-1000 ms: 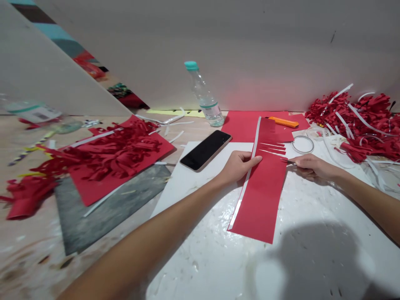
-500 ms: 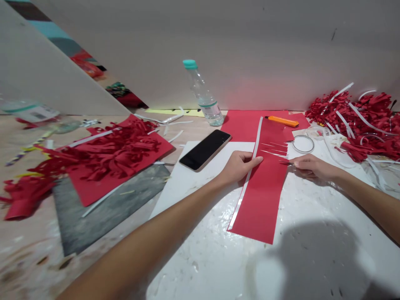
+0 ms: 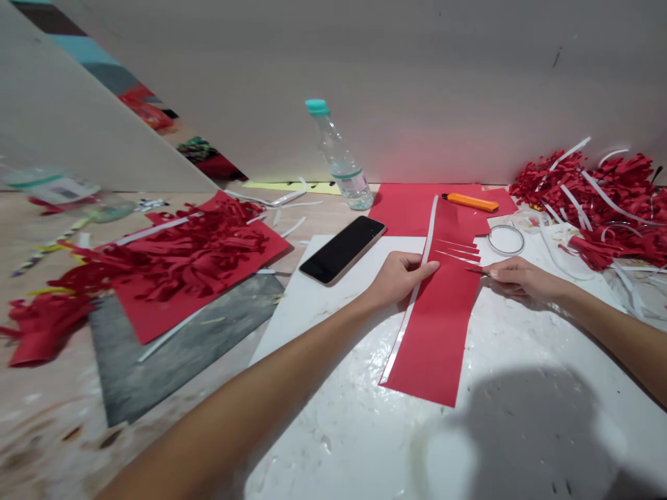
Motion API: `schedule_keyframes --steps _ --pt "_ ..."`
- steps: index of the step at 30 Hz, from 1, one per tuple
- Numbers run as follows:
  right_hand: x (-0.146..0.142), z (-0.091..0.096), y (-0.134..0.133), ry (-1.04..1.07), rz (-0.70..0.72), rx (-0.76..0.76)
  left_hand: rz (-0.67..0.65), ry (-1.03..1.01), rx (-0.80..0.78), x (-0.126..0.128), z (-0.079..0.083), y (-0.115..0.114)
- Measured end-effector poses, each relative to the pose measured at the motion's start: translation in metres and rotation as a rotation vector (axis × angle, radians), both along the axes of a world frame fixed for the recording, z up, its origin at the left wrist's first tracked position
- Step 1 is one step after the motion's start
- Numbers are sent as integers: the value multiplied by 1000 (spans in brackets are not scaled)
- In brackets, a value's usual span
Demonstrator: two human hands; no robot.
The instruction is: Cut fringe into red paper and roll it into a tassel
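Observation:
A long red paper strip [image 3: 435, 333] with a white tape band [image 3: 411, 305] down its left side lies over a white board. My left hand [image 3: 401, 278] grips the strip's left edge, thumb on top and other fingers partly hidden beneath. Several narrow slits run into the right edge above my right hand [image 3: 521, 279]. That hand is closed round a small pair of scissors [image 3: 478, 270]; only the thin dark blades show, touching the paper's right edge, while the handles are hidden in the fingers.
Left of my hand lies a black phone [image 3: 344, 250]. A water bottle [image 3: 344, 163] leans by the wall. Behind the strip are an orange cutter [image 3: 472, 202], a red sheet [image 3: 399, 208] and a tape ring [image 3: 505, 240]. Red paper fringes [image 3: 187, 253] fill the left, more [image 3: 630, 201] the right.
The scissor blades, slightly apart earlier, now look closed at the paper's edge. The slits have shifted slightly. Both hands stay nearly in place.

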State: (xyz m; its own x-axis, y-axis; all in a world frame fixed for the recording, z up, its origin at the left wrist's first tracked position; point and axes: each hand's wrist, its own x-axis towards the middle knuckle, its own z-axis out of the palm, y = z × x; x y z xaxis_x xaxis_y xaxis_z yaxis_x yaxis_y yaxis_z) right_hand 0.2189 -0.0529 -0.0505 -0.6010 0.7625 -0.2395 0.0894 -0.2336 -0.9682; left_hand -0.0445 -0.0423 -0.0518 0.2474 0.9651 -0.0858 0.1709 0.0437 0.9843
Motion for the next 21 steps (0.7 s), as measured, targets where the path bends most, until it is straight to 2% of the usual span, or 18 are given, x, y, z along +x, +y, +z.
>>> schedule_keyframes --steps 11,17,21 --pt "-2 -1 2 -10 39 16 -43 -28 -32 -3 -9 2" --pt "-5 -3 5 -19 50 34 -37 3 11 -2 -8 2" --pt "-5 -3 6 -25 53 20 -45 -37 -33 -1 -6 1"
